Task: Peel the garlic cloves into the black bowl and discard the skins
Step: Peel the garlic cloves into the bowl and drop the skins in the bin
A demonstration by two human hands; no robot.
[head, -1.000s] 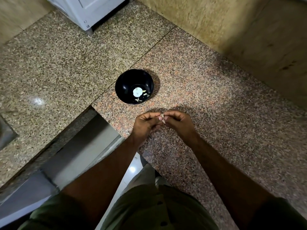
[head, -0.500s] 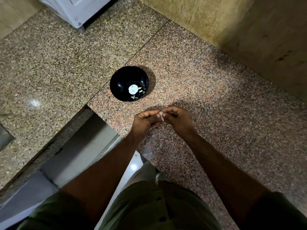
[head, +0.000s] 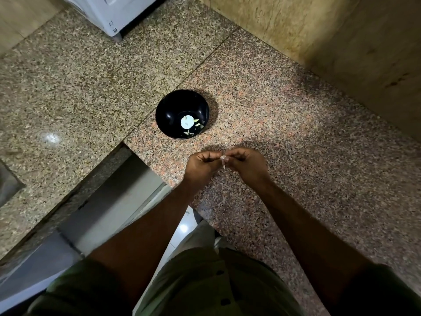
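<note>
A black bowl (head: pixel 168 112) stands on the granite counter and holds a white garlic piece (head: pixel 186 122) and a few pale cloves. Below and right of it, my left hand (head: pixel 200 166) and my right hand (head: pixel 247 166) meet fingertip to fingertip above the counter. Together they pinch a small pale garlic clove (head: pixel 223 159), with a strip of skin hanging from it. Most of the clove is hidden by my fingers.
The speckled granite counter (head: pixel 296 137) forms an L-shaped corner with a cut-out edge at the lower left. A white appliance (head: pixel 114 12) stands at the back left. A beige wall (head: pixel 341 37) runs along the right.
Both hands keep pinching the same clove between them. The view shifts a little, so the bowl sits slightly differently in frame; a strip of skin hangs lower from the clove.
</note>
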